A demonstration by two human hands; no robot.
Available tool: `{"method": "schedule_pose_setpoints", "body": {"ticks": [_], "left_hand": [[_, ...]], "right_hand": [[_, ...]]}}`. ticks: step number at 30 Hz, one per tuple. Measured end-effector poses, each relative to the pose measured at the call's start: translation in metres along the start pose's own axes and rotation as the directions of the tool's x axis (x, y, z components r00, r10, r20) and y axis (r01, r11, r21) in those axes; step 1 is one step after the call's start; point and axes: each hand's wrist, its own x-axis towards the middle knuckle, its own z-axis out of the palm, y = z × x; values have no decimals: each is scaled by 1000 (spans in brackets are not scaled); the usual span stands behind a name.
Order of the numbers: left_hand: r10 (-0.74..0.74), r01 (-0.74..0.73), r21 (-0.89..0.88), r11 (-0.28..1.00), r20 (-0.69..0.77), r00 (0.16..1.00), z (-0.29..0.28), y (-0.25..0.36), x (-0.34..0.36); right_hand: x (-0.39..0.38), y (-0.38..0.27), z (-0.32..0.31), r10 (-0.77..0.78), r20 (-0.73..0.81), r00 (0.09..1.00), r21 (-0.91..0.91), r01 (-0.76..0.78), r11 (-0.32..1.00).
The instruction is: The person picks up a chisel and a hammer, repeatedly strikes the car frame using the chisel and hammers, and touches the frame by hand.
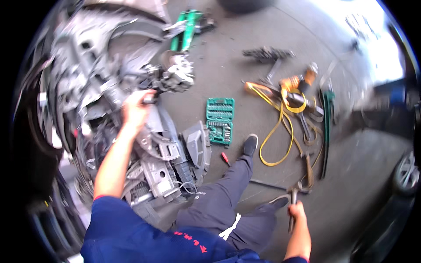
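My left hand (135, 108) reaches out over the stripped front end of a car (98, 65). Its fingers close round a short dark cylindrical piece (150, 100), blurred, beside a silvery metal assembly (177, 74). Whether that piece is joined to the assembly I cannot tell. Low on the right, beside my leg, my right hand (298, 211) grips a hammer (293, 197) by its handle, head up.
A green socket set case (220, 115) lies open on the floor, a red-handled screwdriver (225, 158) near it. Further right are a yellow strap (276, 163), an orange power tool (291, 82) and a long dark green bar (326, 136). A green jack (189, 30) stands beyond the car parts.
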Motion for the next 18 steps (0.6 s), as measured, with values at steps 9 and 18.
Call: {"method": "schedule_pose_setpoints", "body": {"ticks": [9,18], "left_hand": [[-5,17,-138,990,81,997,-14,4,36],[-116,143,-128,981,199,973,-24,-3,80]], "right_hand": [[-312,-206,-69,-531,-467,707,89,635,767],[-333,-517,-24,-755,-122,644,462,710,531]]}}
